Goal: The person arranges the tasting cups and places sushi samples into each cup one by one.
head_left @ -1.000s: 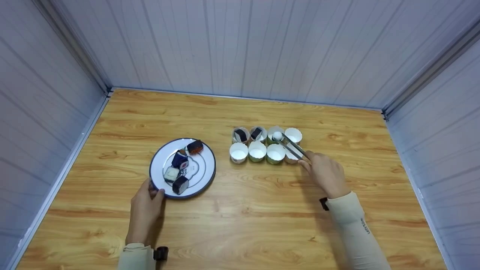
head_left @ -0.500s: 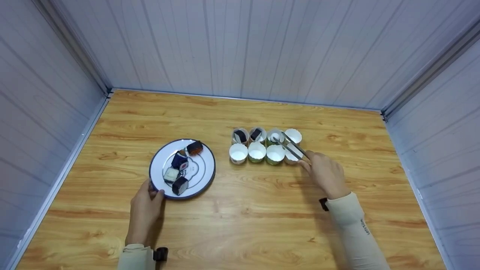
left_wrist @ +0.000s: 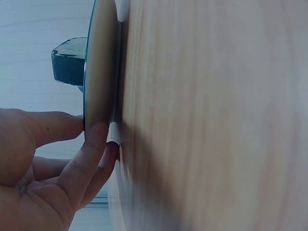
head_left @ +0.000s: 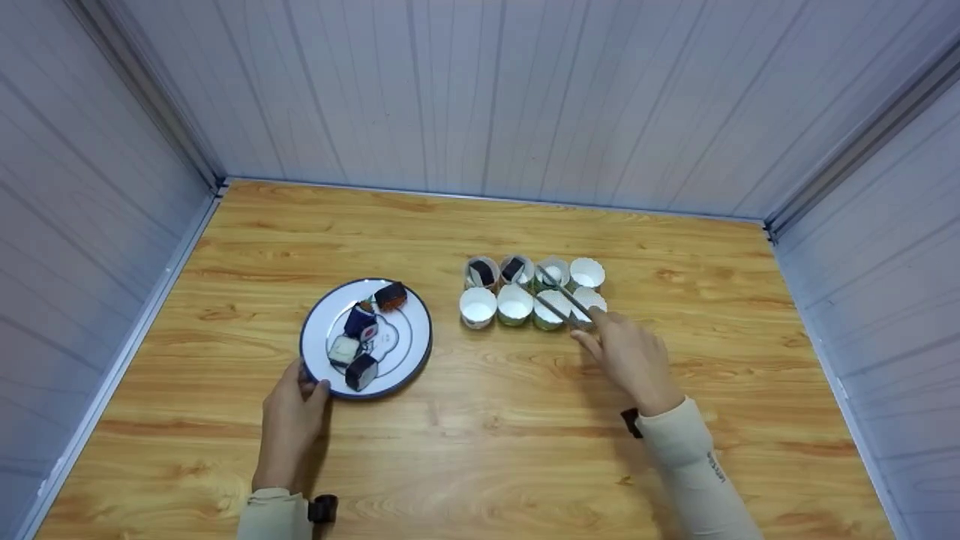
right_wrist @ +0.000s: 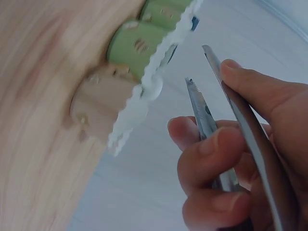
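Tongs (right_wrist: 260, 144) are silvery metal — slim, serrated, parted.

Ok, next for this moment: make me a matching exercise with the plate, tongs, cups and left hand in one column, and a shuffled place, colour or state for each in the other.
Things
1. Plate
2. Tongs
3. Cups
4. Left hand

Descriptions
A. standing in two rows of four
B. pinching the plate's edge
C. white with a blue rim
D. in the right hand, tips apart

Pairs: 1-C, 2-D, 3-A, 4-B
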Demonstrator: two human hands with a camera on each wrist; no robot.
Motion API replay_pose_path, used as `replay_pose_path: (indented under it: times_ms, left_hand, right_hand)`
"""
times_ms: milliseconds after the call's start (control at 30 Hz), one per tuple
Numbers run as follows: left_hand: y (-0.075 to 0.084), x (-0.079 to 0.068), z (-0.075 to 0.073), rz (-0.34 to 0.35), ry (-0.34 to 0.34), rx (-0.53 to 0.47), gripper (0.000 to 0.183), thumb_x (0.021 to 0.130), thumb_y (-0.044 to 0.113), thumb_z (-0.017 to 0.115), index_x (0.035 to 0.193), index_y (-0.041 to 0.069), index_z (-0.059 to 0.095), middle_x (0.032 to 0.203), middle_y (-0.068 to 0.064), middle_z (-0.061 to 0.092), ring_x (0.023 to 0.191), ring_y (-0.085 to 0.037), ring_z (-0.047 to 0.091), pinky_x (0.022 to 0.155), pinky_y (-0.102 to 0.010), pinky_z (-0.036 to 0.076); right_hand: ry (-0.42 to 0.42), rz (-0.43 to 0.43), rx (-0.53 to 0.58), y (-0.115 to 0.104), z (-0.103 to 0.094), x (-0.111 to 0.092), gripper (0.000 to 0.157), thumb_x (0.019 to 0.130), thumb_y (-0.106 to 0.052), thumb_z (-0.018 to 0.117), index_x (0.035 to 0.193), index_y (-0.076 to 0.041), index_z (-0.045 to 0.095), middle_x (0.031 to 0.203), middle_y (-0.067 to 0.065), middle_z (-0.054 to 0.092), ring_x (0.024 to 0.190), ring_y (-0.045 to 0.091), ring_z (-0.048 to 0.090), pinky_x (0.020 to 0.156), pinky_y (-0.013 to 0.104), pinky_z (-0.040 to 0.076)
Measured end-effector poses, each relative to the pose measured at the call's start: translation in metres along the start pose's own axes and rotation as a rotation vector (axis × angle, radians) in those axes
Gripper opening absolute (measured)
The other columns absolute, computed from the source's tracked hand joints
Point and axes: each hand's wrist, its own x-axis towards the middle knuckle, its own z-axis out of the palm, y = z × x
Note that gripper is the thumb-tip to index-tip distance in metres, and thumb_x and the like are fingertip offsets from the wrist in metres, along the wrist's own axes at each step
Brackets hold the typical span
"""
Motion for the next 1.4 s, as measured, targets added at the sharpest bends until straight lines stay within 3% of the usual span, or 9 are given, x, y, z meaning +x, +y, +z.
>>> replay_pose_path:
  times_ms: [167,500,667,933,1167,1400]
  left_hand:
    - [0.000,0.000,0.000,-0.017,-0.008,-0.008,0.056,0.103,0.007,0.052,0.152,-0.006,0.030,0.134,-0.028,0.053,0.119,-0.038,0.055,0.100,-0.049,0.048]
    - [0.001,-0.001,0.000,-0.040,-0.020,-0.022,0.057,0.103,0.007,0.053,0.154,-0.004,0.028,0.135,-0.027,0.052,0.120,-0.038,0.054,0.101,-0.048,0.048]
    - [0.002,-0.002,0.000,-0.028,-0.016,-0.027,0.058,0.103,0.007,0.053,0.153,-0.005,0.028,0.136,-0.028,0.052,0.120,-0.037,0.054,0.100,-0.048,0.049]
    - [0.002,-0.002,0.002,-0.035,0.007,-0.029,0.057,0.103,0.007,0.053,0.153,-0.006,0.028,0.136,-0.028,0.052,0.118,-0.036,0.055,0.098,-0.046,0.050]
    - [0.002,-0.001,0.002,-0.059,0.005,-0.030,0.057,0.103,0.008,0.052,0.154,-0.003,0.029,0.137,-0.026,0.052,0.119,-0.035,0.055,0.099,-0.046,0.049]
    - [0.003,0.000,0.001,-0.063,-0.007,-0.038,0.057,0.103,0.008,0.052,0.154,-0.003,0.029,0.138,-0.026,0.051,0.122,-0.036,0.053,0.102,-0.048,0.047]
  right_hand:
    - [0.019,-0.085,-0.011,-0.018,0.007,-0.004,0.040,0.096,-0.042,0.066,0.118,-0.009,0.065,0.081,0.008,0.064,0.057,0.026,0.056,0.042,0.041,0.043]
    - [0.070,-0.221,0.026,-0.053,0.021,-0.001,0.036,0.093,-0.038,0.071,0.113,-0.008,0.066,0.089,0.008,0.068,0.069,0.027,0.063,0.049,0.046,0.050]
    - [0.024,-0.237,0.039,-0.071,0.024,0.008,0.038,0.095,-0.039,0.068,0.117,-0.009,0.066,0.089,0.007,0.068,0.065,0.027,0.062,0.047,0.042,0.048]
    - [-0.014,-0.263,-0.025,-0.094,0.032,0.028,0.037,0.095,-0.045,0.066,0.107,-0.011,0.063,0.082,0.005,0.064,0.059,0.027,0.058,0.044,0.041,0.045]
    - [-0.139,-0.237,-0.059,-0.116,0.034,0.053,0.042,0.097,-0.046,0.063,0.119,-0.010,0.064,0.093,0.006,0.066,0.072,0.027,0.064,0.051,0.043,0.052]
    - [-0.170,-0.261,-0.135,-0.131,0.035,0.075,0.042,0.094,-0.049,0.066,0.112,-0.012,0.068,0.094,0.006,0.068,0.070,0.026,0.065,0.052,0.042,0.053]
